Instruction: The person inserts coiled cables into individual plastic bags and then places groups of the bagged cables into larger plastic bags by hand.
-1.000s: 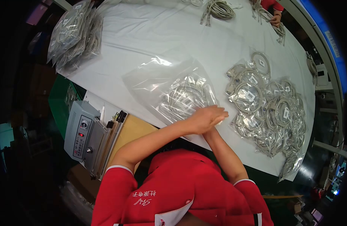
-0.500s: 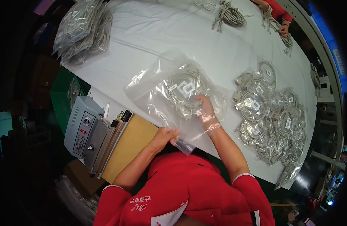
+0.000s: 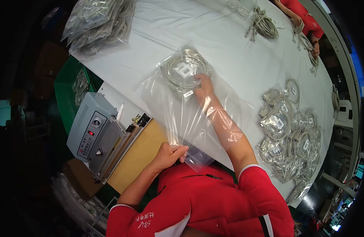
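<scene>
A large clear plastic bag (image 3: 154,96) stretches from the table's middle towards my body. Inside its far end lies a coiled grey cable (image 3: 170,77) with a white label, apparently in a small clear bag of its own. My right hand (image 3: 204,87) reaches into the large bag and is closed on the near right side of the coil, thumb on top. The plastic covers my forearm. At the bag's near edge, my left hand (image 3: 172,155) is closed, pinching the gathered film between thumb and fingers.
A grey sealing machine (image 3: 91,130) stands at left beside a brown board (image 3: 136,152). Bagged cables (image 3: 97,23) are stacked far left; more bagged coils (image 3: 288,134) are heaped at right. Loose cables (image 3: 265,24) lie at the back, near a co-worker in red (image 3: 304,17). A green bin (image 3: 65,81) stands below.
My right hand has pushed the cable coil farther away and deeper into the bag, and the film is now drawn tight. My left hand keeps its pinch on the edge. The view has shifted slightly.
</scene>
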Demonstrator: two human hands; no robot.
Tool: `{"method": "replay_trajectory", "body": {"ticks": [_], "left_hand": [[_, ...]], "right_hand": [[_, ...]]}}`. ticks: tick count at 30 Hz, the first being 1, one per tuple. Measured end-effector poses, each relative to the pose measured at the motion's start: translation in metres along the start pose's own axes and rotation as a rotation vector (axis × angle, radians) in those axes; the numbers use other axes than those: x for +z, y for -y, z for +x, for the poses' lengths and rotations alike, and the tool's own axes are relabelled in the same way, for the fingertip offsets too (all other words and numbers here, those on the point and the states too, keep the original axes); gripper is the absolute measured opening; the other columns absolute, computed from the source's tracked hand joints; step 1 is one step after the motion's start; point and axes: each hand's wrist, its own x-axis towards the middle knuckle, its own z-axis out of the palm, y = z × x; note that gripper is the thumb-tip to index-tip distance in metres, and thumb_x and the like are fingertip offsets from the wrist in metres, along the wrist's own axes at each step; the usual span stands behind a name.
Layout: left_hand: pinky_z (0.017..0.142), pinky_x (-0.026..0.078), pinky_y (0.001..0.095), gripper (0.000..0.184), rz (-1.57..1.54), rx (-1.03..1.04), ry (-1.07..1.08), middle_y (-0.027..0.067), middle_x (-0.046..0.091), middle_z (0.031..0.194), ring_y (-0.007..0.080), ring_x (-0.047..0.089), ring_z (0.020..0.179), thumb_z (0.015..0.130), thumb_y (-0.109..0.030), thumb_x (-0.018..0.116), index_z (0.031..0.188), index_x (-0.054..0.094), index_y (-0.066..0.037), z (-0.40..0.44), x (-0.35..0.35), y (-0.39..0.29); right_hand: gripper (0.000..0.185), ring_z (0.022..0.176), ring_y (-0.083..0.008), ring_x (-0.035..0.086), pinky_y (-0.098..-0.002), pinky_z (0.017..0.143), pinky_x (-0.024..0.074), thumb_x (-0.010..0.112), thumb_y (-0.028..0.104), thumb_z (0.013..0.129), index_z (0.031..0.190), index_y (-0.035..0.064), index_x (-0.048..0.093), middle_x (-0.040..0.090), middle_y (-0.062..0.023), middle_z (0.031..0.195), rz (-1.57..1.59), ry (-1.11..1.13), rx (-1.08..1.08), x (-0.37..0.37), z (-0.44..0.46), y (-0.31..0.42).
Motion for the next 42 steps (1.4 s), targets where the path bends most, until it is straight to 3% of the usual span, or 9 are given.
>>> {"method": "replay_trajectory", "body": {"ticks": [7, 10, 15, 16, 21, 29, 31, 38, 42], "left_hand": [[0.053, 0.043, 0.0237, 0.027, -0.174, -0.029, -0.197, 0.0050, 0.056, 0.060, 0.0112, 0.054, 0.053, 0.086, -0.019, 0.050, 0.070, 0.058, 0.002, 0.002, 0.000, 0.016], [0.054, 0.042, 0.0218, 0.029, -0.221, 0.055, -0.371, 0.0060, 0.058, 0.061, 0.0104, 0.054, 0.054, 0.086, -0.018, 0.052, 0.067, 0.058, 0.002, 0.031, 0.009, 0.020], [0.059, 0.042, 0.0209, 0.025, 0.032, -0.139, 0.154, 0.0046, 0.059, 0.065, 0.0087, 0.054, 0.060, 0.085, -0.019, 0.052, 0.073, 0.059, 0.002, 0.024, 0.025, 0.035], [0.061, 0.043, 0.0202, 0.023, 0.157, -0.158, 0.256, 0.0038, 0.059, 0.067, 0.0079, 0.054, 0.063, 0.085, -0.019, 0.052, 0.076, 0.060, 0.002, 0.024, 0.030, 0.038], [0.065, 0.044, 0.0215, 0.020, 0.257, -0.209, 0.436, 0.0034, 0.060, 0.073, 0.0086, 0.054, 0.067, 0.084, -0.018, 0.054, 0.081, 0.061, 0.000, 0.054, 0.076, 0.027], [0.073, 0.048, 0.0317, 0.035, -0.307, -0.298, 0.378, 0.0105, 0.058, 0.097, 0.0185, 0.058, 0.083, 0.085, -0.029, 0.052, 0.107, 0.051, -0.002, 0.128, 0.162, 0.000], [0.072, 0.050, 0.0335, 0.039, -0.594, -0.419, 0.384, 0.0124, 0.056, 0.102, 0.0196, 0.058, 0.086, 0.084, -0.029, 0.053, 0.111, 0.047, -0.001, 0.135, 0.171, -0.004], [0.071, 0.053, 0.0348, 0.026, -0.435, -0.441, 0.170, 0.0152, 0.057, 0.093, 0.0229, 0.059, 0.083, 0.086, -0.020, 0.051, 0.103, 0.049, -0.002, 0.118, 0.145, 0.059], [0.076, 0.051, 0.0372, 0.026, -0.587, -0.351, 0.052, 0.0162, 0.057, 0.095, 0.0260, 0.059, 0.087, 0.086, -0.019, 0.050, 0.104, 0.048, 0.000, 0.100, 0.147, 0.065]], "right_hand": [[0.035, 0.078, -0.0227, 0.056, -0.0354, 0.058, 0.0458, 0.060, 0.009, 0.068, 0.097, -0.0073, 0.051, 0.054, -0.0169, 0.092, 0.294, -0.075, -0.153, 0.048, 0.038, -0.018], [0.057, 0.096, -0.0214, 0.049, -0.0314, 0.083, 0.0388, 0.066, 0.023, 0.071, 0.112, -0.0097, 0.042, 0.049, -0.0179, 0.108, 0.069, 0.072, -0.249, 0.058, 0.073, -0.021], [0.038, 0.100, -0.0227, 0.052, -0.0304, 0.085, 0.0417, 0.064, 0.021, 0.075, 0.106, 0.0009, 0.053, 0.052, -0.0132, 0.111, -0.833, 0.455, -0.839, -0.086, -0.003, 0.014], [0.027, 0.097, -0.0230, 0.054, -0.0313, 0.085, 0.0429, 0.064, 0.014, 0.074, 0.097, 0.0026, 0.058, 0.057, -0.0113, 0.104, -0.679, 0.506, -0.455, -0.123, -0.044, 0.037], [0.036, 0.093, -0.0230, 0.051, -0.0344, 0.081, 0.0406, 0.063, -0.001, 0.060, 0.094, 0.0074, 0.057, 0.055, -0.0054, 0.094, -1.628, -0.349, -1.102, -0.271, -0.134, 0.100], [0.027, 0.091, -0.0220, 0.051, -0.0326, 0.077, 0.0396, 0.062, 0.003, 0.063, 0.090, 0.0075, 0.060, 0.055, -0.0045, 0.092, -1.313, -0.192, -0.993, -0.286, -0.148, 0.084], [0.029, 0.093, -0.0231, 0.052, -0.0330, 0.078, 0.0410, 0.061, 0.003, 0.063, 0.092, 0.0077, 0.061, 0.057, -0.0053, 0.092, -1.292, 0.439, -0.943, -0.279, -0.165, 0.085], [0.048, 0.107, -0.0239, 0.045, -0.0407, 0.094, 0.0331, 0.055, -0.003, 0.066, 0.112, 0.0121, 0.053, 0.053, -0.0043, 0.112, -1.879, 0.005, -1.371, -0.316, -0.023, 0.180], [0.039, 0.096, -0.0206, 0.049, -0.0400, 0.082, 0.0368, 0.060, 0.006, 0.066, 0.104, 0.0115, 0.054, 0.057, -0.0043, 0.095, -2.085, 0.266, -1.104, -0.312, 0.011, 0.212]]}}
